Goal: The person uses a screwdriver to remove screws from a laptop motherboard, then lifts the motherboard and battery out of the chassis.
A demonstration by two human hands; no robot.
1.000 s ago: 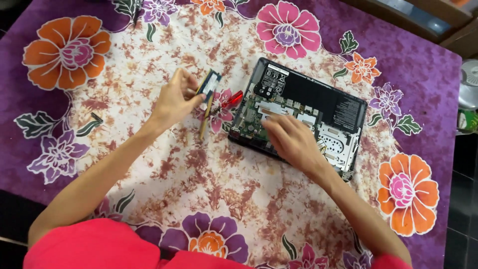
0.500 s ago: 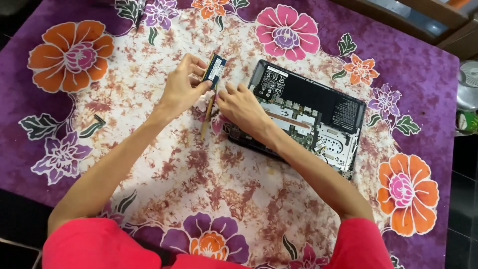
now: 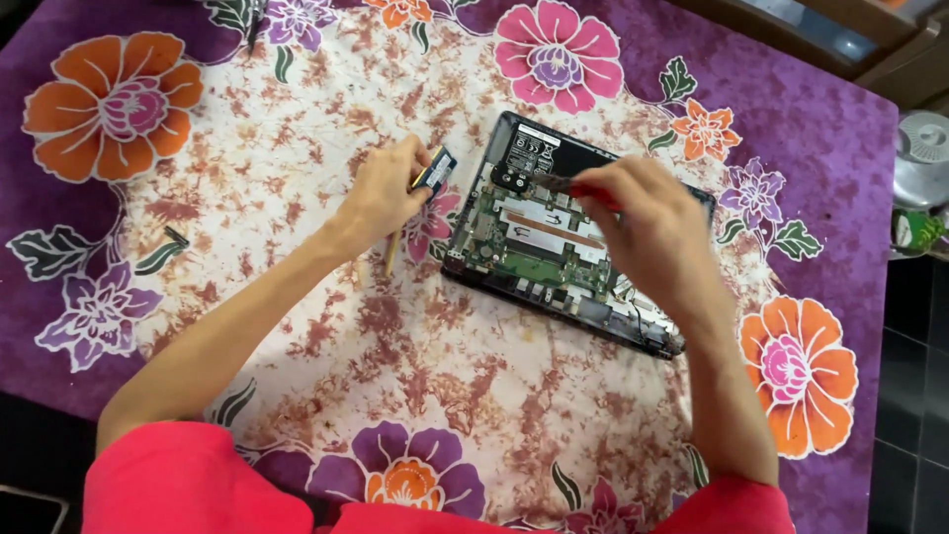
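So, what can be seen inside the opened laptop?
Inside the laptop a green circuit board, a silver metal strip and a black part with labels show. The right hand, holding a red-handled tool, covers the right side.

white label (image 3: 535,156) on black laptop battery (image 3: 554,163)

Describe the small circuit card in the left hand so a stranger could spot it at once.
Start at the opened laptop lying on the flowered cloth. Just off its left edge, the left hand pinches a small memory card. It is a flat, dark rectangle with a pale edge, held clear of the laptop, unlike the boards fixed inside.
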